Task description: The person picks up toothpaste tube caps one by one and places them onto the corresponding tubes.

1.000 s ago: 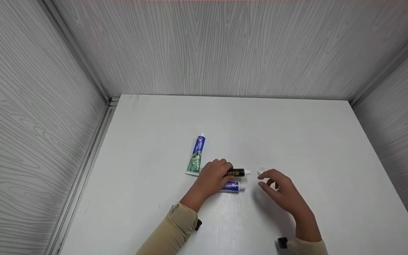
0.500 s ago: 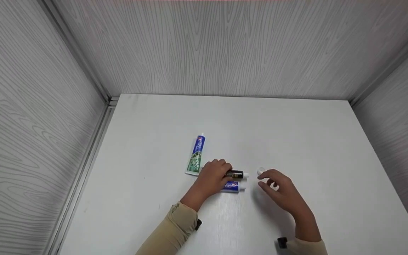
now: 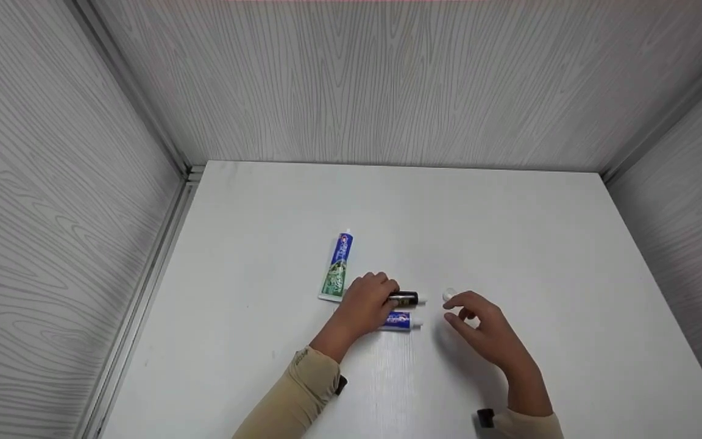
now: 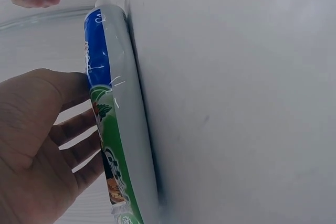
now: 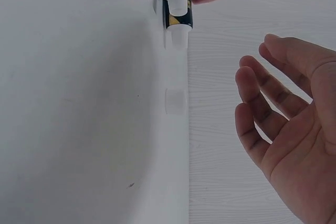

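My left hand (image 3: 364, 308) grips a black toothpaste tube (image 3: 406, 298) lying on the table, its white nozzle pointing right. Just in front of that tube lies a blue toothpaste tube (image 3: 397, 321), partly covered by the hand; in the left wrist view this blue-and-green tube (image 4: 118, 114) hides the fingertips. My right hand (image 3: 484, 326) hovers to the right, fingers loosely bent and apart, holding nothing. Near its fingertips sits a small white cap (image 3: 449, 294), which the right wrist view shows as a translucent cap (image 5: 176, 101) standing off from the nozzles.
Another blue-and-green toothpaste tube (image 3: 337, 266) lies behind the left hand, nozzle toward the back. The white table (image 3: 253, 244) is bounded by wood-grain panels (image 3: 375, 85) at the back and both sides.
The black tube has shifted slightly left in my left hand, drawing its nozzle a little away from the cap. My right hand has stayed almost still.
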Demonstrator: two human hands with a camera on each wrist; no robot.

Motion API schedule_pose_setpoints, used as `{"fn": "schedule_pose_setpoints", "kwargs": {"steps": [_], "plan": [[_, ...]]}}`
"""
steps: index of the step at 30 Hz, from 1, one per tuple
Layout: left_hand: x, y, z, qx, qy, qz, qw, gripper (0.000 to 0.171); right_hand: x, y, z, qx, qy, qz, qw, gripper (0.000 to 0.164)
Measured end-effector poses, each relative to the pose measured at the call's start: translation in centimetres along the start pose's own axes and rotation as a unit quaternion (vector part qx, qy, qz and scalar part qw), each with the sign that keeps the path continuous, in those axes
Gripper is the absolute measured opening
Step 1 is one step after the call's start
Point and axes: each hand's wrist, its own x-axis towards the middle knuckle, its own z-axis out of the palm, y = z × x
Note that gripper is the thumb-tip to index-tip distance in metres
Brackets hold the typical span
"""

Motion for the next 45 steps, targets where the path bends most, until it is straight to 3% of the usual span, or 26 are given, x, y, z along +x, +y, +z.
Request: {"fn": "schedule_pose_setpoints", "kwargs": {"steps": [10, 17, 24, 34, 40, 45], "plan": [[0.1, -0.7, -0.2, -0.014, 0.000, -0.003, 0.9999, 0.019, 0.1, 0.0, 0.1, -0.022, 0.004, 0.009, 1.000, 0.019], [-0.1, -1.5, -0.4, -0.034, 0.009, -0.030, 0.9990, 0.020, 0.2, 0.0, -0.2, -0.087, 0.022, 0.071, 0.993, 0.020], [-0.3, -2.6, -0.7, -0.024, 0.035, -0.039, 0.9983, 0.026, 0.3, 0.2, -0.3, -0.112, 0.020, 0.133, 0.984, 0.036], [-0.2, -4.1, -1.1, -0.040, 0.085, -0.102, 0.9903, 0.031, 1.3, 1.6, -0.5, -0.111, 0.011, 0.166, 0.980, 0.045], [0.1, -5.1, -1.1, -0.044, 0.130, -0.144, 0.9800, 0.037, 1.9, 2.3, -0.3, -0.102, -0.006, 0.174, 0.979, 0.045], [0.4, -5.7, -1.2, -0.048, 0.144, -0.186, 0.9708, 0.051, 2.2, 2.5, -0.1, -0.104, -0.011, 0.177, 0.979, 0.046]]}}
